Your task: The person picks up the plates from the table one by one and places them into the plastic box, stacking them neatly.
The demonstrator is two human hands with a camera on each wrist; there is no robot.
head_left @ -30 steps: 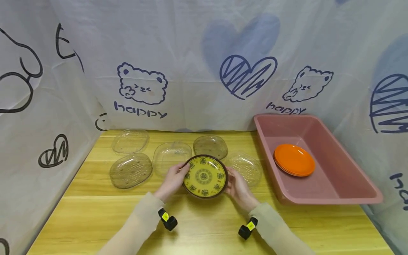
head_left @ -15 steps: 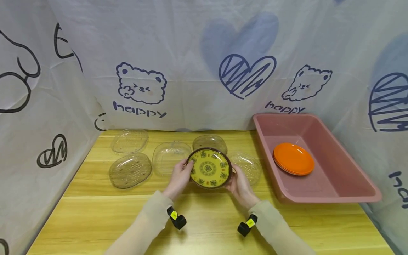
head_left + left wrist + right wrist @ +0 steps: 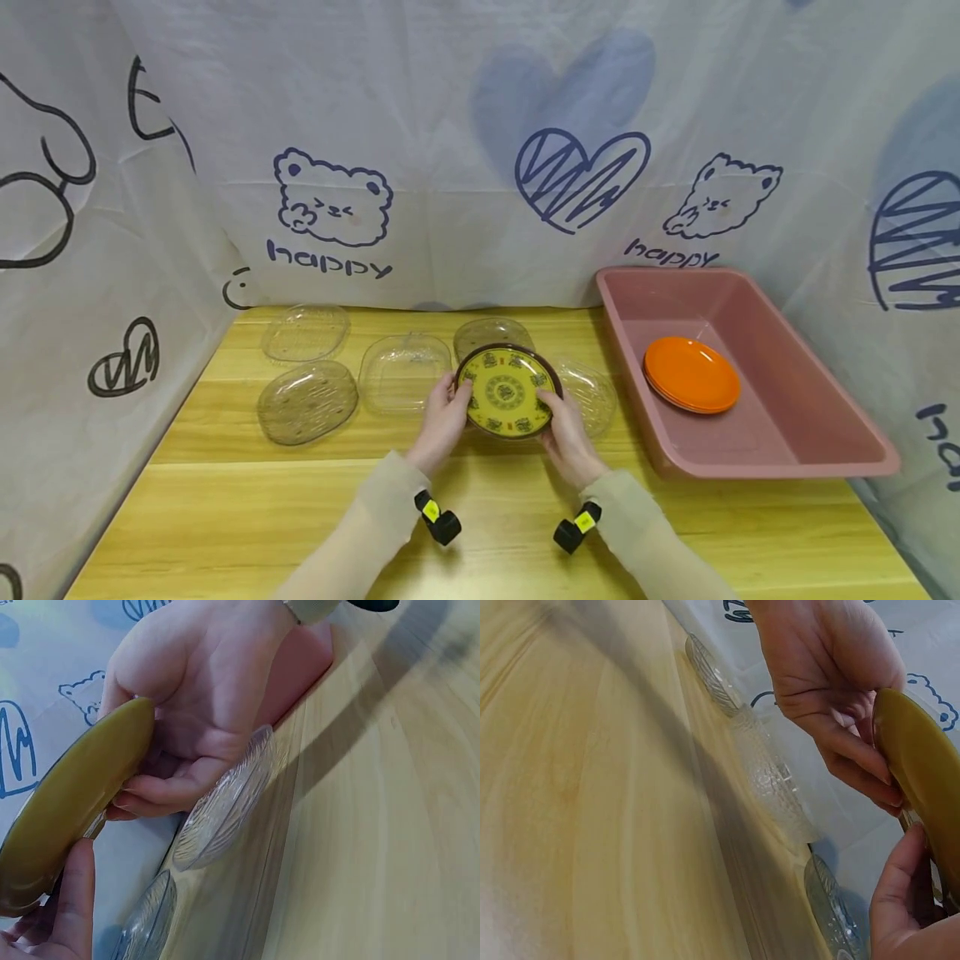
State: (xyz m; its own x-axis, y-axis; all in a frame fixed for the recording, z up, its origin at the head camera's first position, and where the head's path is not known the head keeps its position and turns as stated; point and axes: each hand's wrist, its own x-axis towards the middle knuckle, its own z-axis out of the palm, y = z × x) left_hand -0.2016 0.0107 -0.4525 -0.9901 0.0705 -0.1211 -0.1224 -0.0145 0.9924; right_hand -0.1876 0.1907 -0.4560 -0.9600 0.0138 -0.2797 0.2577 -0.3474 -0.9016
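Yellow plate (image 3: pixel 507 392), shifted rightward, nearer pink tub (image 3: pixel 780 425)

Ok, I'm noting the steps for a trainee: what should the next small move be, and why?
Probably carry the yellow patterned plate rightward, toward the pink tub: the left hand and right hand both grip its edge, stacked orange plates sit in that tub, and there looks to be room beside them.
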